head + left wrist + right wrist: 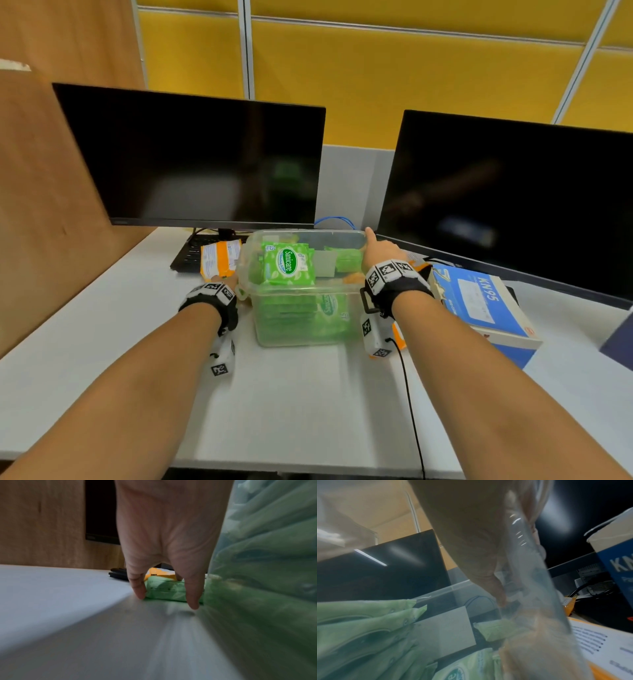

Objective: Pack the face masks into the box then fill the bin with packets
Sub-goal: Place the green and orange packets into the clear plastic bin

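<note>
A clear plastic bin (301, 293) stands mid-table, holding several green Sanicare packets (289, 263). My left hand (227, 281) is low at the bin's left side. In the left wrist view that left hand (167, 602) has its thumb and a finger down on either end of a green packet (164, 590) lying on the table against the bin wall (257, 561). My right hand (380, 250) holds the bin's far right rim. In the right wrist view the right hand (520, 574) has its thumb inside the clear bin wall (537, 582) and fingers outside it. A blue KN95 mask box (479, 301) lies to the right.
Orange packets (219, 262) lie left of the bin by a black keyboard (191, 253). Another orange packet (399, 334) shows under my right wrist. Two dark monitors (205, 161) stand behind, and a wooden panel (41, 205) borders the left.
</note>
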A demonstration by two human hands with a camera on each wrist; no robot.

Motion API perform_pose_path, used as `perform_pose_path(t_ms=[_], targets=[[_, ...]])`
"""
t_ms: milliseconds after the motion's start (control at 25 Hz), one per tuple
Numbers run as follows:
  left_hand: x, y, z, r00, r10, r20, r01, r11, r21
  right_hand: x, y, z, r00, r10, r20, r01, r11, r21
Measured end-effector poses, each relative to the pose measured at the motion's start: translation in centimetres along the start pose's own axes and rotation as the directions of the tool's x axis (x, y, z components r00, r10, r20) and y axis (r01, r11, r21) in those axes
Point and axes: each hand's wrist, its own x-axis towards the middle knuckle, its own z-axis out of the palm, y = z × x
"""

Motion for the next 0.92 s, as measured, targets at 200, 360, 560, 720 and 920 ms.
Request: perform_pose_path(t_ms=[200, 360, 560, 720, 920], targets=[[-15.6, 5.1, -2.3, 0.999, 0.007, -0.042, 0.006, 0.954, 0.299, 0.0, -0.2, 0.1, 1.000, 0.014, -0.010, -0.015, 0.998, -0.053], [-13.6, 5.9, -2.1, 0.975, -0.024, -0.222, 0.064, 0.982, 0.175, 0.1, -0.2, 0.4, 0.999, 0.010, -0.034, -0.013, 0.996, -0.083], [-13.1, 4.8, -3.0, 0.997, 0.026, -0.078, -0.006, 0.967, 0.253, 0.3, -0.2, 0.6, 0.999, 0.007, -0.052, -0.011, 0.997, -0.082], [-12.9, 2.9, -3.9, 0.996, 0.032, -0.078, -0.036, 0.998, -0.056, 0.6, -0.2, 0.7, 0.999, 0.018, -0.037, -0.020, 0.998, -0.062], [-14.1, 1.0, -8.2, 0.975, -0.138, -0.172, -0.088, 0.473, -0.877, 0.5, -0.5, 0.5, 0.997, 0.021, -0.074, -0.016, 0.998, 0.058]])
